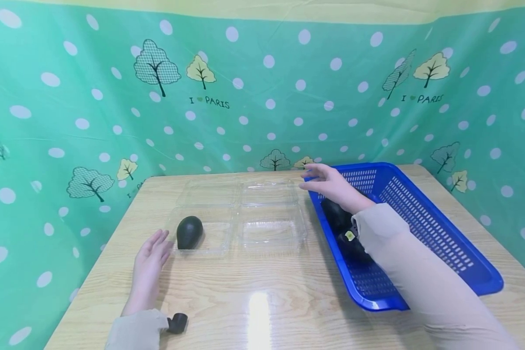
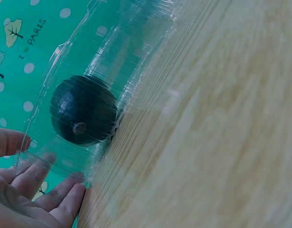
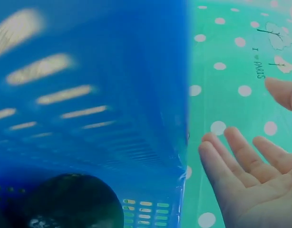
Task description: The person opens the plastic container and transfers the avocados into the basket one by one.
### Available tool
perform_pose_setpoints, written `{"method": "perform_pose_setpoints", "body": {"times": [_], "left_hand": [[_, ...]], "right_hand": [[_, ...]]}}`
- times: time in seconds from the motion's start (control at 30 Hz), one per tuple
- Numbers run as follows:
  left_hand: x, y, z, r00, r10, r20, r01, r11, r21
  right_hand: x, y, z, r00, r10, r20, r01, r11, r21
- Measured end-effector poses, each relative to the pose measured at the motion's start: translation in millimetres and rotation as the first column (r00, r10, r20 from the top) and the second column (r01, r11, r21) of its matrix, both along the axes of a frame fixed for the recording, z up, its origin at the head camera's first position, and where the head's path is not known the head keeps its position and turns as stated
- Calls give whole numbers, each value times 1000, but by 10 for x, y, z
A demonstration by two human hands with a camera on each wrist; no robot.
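Observation:
A dark avocado (image 1: 189, 232) lies in the left half of an open clear plastic clamshell box (image 1: 267, 233). My left hand (image 1: 149, 257) is at the box's left end with nothing gripped. In the left wrist view, some fingertips (image 2: 43, 164) show through the clear wall, and the avocado (image 2: 82, 109) has its stem end towards the camera. Over the far left corner of a blue basket (image 1: 437, 233), my right hand (image 1: 332, 184) hangs empty, fingers extended and thumb apart. Below that forearm, dark avocados (image 1: 335, 215) lie in the basket, partly hidden.
The basket's raised perforated walls stand to the right of the clamshell box on a wood-grain table (image 1: 218, 301). A green dotted curtain (image 1: 253, 97) hangs behind and along both sides. A small black device (image 1: 177, 323) sits at my left cuff.

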State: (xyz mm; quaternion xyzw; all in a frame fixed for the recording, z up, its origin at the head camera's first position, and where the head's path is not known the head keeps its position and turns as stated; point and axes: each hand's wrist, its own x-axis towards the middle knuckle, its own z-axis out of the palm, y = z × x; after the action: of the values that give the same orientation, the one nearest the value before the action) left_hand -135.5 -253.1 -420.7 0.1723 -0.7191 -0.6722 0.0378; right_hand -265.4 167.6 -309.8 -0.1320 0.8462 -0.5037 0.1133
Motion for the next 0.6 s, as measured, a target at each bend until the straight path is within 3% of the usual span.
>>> {"method": "perform_pose_setpoints", "body": {"times": [0.23, 0.6], "left_hand": [[4, -7, -7, 1000, 3, 12, -3, 1000, -4], [10, 9, 12, 1000, 16, -10, -16, 1000, 2]], "right_hand": [[-10, 2, 65, 1000, -8, 25, 9, 1000, -25], [-4, -169, 200, 998, 52, -22, -54, 996, -72]]}}
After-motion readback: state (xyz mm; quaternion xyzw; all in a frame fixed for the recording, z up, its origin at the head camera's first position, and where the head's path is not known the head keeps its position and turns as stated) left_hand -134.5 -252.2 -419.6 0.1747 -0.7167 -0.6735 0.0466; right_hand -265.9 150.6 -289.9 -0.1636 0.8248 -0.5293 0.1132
